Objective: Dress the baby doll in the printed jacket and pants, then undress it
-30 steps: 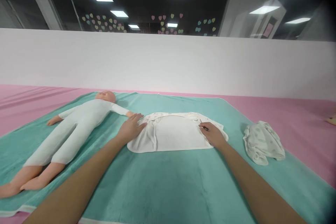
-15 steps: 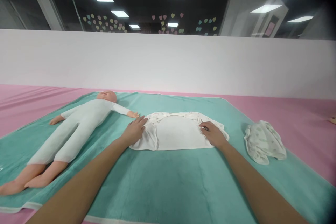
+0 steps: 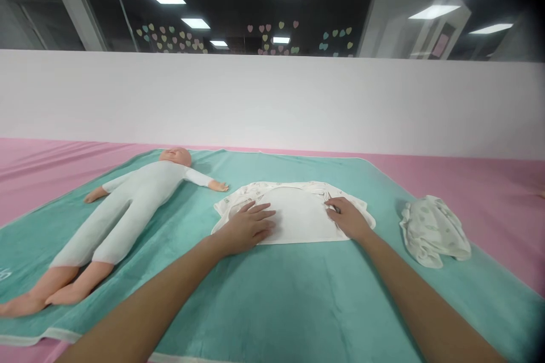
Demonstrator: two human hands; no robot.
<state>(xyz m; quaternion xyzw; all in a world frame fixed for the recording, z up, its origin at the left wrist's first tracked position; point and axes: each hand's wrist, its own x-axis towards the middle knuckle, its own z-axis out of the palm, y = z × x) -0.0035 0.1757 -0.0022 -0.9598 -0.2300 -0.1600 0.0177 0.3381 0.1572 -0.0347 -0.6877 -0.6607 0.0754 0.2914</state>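
A white baby garment (image 3: 298, 212) lies spread flat in the middle of a teal blanket (image 3: 272, 295). My left hand (image 3: 247, 226) rests palm down on its left part, fingers stretched out flat across the cloth. My right hand (image 3: 347, 216) presses on the garment's right edge, fingers curled with the fingertips on the fabric. A baby doll (image 3: 128, 210) in a pale one-piece lies on its back at the left of the blanket, its arm reaching towards the garment.
A crumpled white patterned cloth (image 3: 434, 231) sits at the blanket's right edge. The blanket lies on a pink surface (image 3: 468, 181), backed by a low white wall (image 3: 272, 102). Glass with heart stickers rises behind it.
My left hand has slid rightward from the garment's left edge onto its middle, folding the left side inward. My right hand has stayed on the right edge.
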